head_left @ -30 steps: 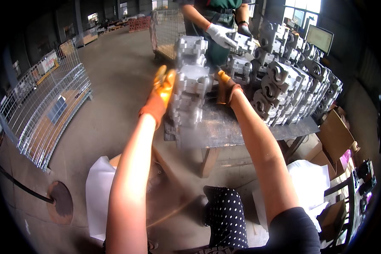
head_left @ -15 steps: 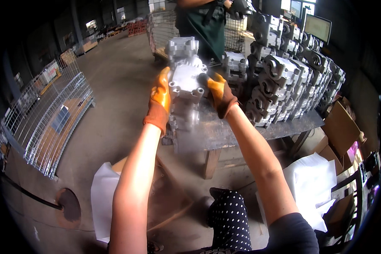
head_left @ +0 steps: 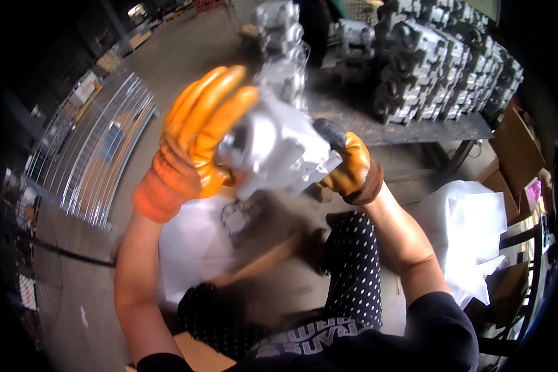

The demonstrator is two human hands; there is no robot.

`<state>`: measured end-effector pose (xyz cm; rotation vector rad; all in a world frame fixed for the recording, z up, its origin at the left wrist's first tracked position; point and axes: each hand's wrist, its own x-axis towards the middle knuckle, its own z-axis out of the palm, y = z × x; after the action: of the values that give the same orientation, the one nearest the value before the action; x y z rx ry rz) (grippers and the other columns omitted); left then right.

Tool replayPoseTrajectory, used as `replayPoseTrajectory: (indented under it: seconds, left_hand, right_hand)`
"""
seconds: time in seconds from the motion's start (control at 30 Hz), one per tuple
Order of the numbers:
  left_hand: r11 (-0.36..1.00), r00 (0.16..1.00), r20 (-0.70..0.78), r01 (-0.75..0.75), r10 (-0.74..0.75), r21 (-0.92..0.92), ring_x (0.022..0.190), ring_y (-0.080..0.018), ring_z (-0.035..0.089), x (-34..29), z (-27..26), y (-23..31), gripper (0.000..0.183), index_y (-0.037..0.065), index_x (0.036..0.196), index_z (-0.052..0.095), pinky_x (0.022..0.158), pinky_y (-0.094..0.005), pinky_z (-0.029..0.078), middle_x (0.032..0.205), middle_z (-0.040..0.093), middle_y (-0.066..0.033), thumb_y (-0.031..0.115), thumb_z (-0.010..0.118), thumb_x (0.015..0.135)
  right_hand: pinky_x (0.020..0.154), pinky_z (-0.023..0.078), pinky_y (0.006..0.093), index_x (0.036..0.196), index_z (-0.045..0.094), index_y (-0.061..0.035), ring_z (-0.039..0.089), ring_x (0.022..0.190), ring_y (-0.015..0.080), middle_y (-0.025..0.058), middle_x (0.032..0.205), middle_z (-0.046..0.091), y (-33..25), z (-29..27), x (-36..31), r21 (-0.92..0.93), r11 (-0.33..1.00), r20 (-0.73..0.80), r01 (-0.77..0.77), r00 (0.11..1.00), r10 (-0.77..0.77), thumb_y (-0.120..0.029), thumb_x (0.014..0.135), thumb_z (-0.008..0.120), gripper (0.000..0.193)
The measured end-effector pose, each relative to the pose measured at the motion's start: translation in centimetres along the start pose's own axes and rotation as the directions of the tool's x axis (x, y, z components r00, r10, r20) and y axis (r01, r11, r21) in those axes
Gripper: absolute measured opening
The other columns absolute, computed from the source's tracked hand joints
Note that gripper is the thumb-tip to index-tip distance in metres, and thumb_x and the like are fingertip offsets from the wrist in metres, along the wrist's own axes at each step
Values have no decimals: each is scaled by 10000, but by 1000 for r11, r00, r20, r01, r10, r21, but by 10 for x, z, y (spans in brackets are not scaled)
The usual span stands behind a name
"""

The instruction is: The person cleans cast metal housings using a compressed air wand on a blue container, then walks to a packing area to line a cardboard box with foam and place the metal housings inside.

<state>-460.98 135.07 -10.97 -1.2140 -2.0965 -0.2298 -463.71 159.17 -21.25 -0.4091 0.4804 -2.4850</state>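
A silver-grey metal casting (head_left: 282,146) is held up in front of me, tilted and blurred by motion, with a round opening toward its left end. My left hand (head_left: 192,133), in an orange rubber-coated glove, supports that left end, its fingers long and stretched upward beside it. On the other end, my right hand (head_left: 350,164) grips with a yellow and dark-stained glove. Below the casting stands a box lined with white sheeting (head_left: 192,242). A round metal shape (head_left: 234,217) shows there, blurred.
Stacked castings (head_left: 282,80) stand at the near left end of the dark table (head_left: 409,131), and rows of more castings (head_left: 440,74) fill its right side. White sheeting (head_left: 462,229) covers something at right, near cardboard boxes (head_left: 518,161). A wire cage (head_left: 105,149) stands at left.
The casting has come off the stack at the table's end, moving down and toward me, and has tilted. My left hand has turned, fingers up. My view has shifted downward.
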Motion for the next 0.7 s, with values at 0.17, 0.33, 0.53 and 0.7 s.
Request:
replayPoseTrajectory:
  seconds: [0.17,0.33,0.53,0.7]
  left_hand:
    - [999,991,121,49,-49,-4,1197,-370,482,-58,-27,34,588,111,1291,488,1008,-491,350,1306,498,-167,372,624,782]
    - [991,989,-72,131,-129,22,1170,-392,498,-100,-50,71,499,170,1220,482,1001,-557,335,1289,492,-165,517,523,865]
    - [960,870,-407,261,-278,-99,1203,-378,472,-126,-47,107,510,212,1254,431,1031,-566,302,1346,443,-155,370,659,827]
    - [132,512,-81,63,-855,-989,1226,-279,464,-139,-14,133,631,99,1324,400,1053,-444,345,1370,437,-122,267,700,796]
  right_hand:
    - [883,490,376,1223,495,58,593,1034,259,169,1171,577,43,16,-13,-201,961,53,-187,978,201,-259,850,625,507]
    - [942,451,361,1338,368,45,564,1078,269,180,1201,548,51,50,-16,-593,795,267,125,963,48,-417,774,679,792]
    - [1037,348,376,1417,242,14,383,1283,308,201,1349,402,52,63,-30,-744,610,376,273,925,44,-415,756,694,908]
    - [1063,307,392,1417,251,-9,368,1287,265,161,1389,377,73,32,-31,-840,279,502,465,861,78,-279,735,760,893]
